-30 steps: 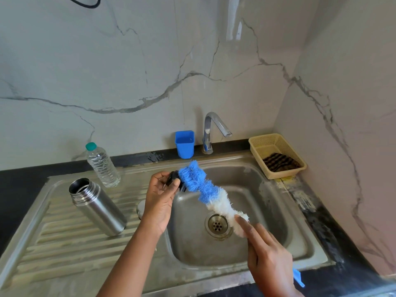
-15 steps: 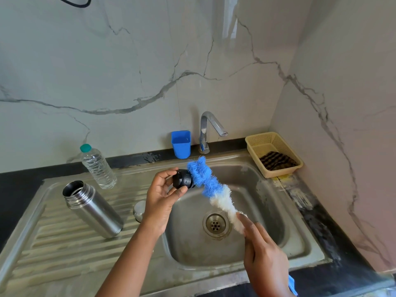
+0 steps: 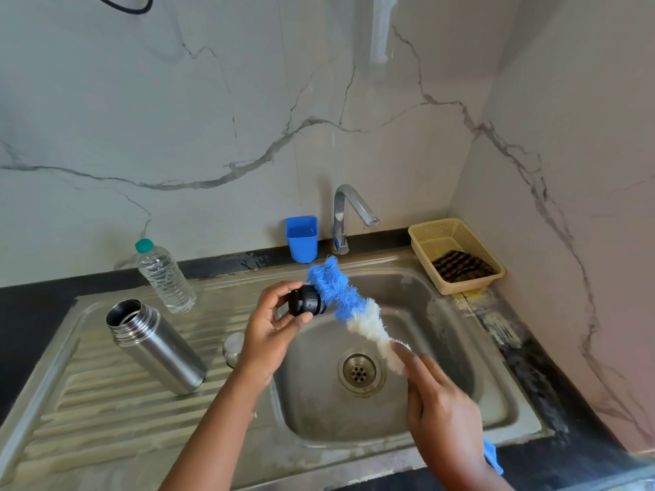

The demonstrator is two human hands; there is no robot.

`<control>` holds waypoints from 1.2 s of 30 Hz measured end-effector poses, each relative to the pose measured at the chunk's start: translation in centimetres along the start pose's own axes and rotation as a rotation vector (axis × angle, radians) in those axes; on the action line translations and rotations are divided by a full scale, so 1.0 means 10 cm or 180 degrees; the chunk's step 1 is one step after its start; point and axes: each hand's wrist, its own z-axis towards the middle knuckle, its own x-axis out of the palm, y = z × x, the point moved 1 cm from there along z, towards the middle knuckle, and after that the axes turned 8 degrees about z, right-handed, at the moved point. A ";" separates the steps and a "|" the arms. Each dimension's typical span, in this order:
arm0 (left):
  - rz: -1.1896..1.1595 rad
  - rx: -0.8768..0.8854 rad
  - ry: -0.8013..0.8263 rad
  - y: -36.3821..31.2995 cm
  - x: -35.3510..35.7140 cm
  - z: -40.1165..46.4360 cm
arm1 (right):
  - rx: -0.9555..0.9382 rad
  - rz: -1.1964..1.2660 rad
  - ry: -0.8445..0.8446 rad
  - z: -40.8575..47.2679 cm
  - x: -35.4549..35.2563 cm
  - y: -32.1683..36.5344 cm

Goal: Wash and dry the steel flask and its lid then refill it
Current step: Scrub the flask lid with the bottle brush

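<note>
My left hand [image 3: 271, 331] pinches a small black flask lid [image 3: 305, 300] above the left rim of the sink basin. My right hand [image 3: 437, 405] grips the handle of a blue and white bottle brush [image 3: 349, 306], index finger laid along the white bristles. The blue bristle tip touches the lid's right side. The open steel flask [image 3: 156, 345] stands on the ribbed draining board at the left, mouth up. A round steel cap [image 3: 232, 347] sits on the board behind my left wrist.
A clear water bottle with a green cap [image 3: 164, 276] stands behind the flask. A blue cup [image 3: 302, 238] and the tap [image 3: 349, 214] are at the back. A yellow basket [image 3: 457, 255] with a dark cloth sits right. The sink basin [image 3: 407, 416] lies below.
The lid has turned in my left hand, so its black side now shows fully. The brush tip has shifted up along the lid's right side. The flask has not moved.
</note>
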 end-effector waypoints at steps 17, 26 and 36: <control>-0.1974 -0.0718 -0.1212 -0.01 0.21 0.13 | 0.0334 0.0928 0.0151 -0.14 0.15 0.09; -0.1318 -0.0767 -0.1163 0.13 0.30 0.02 | 0.0661 0.0646 0.0366 -0.07 0.16 0.05; -0.0413 -0.1400 -0.1369 0.48 0.16 -0.03 | 0.0468 -0.0195 0.0665 0.60 0.13 0.12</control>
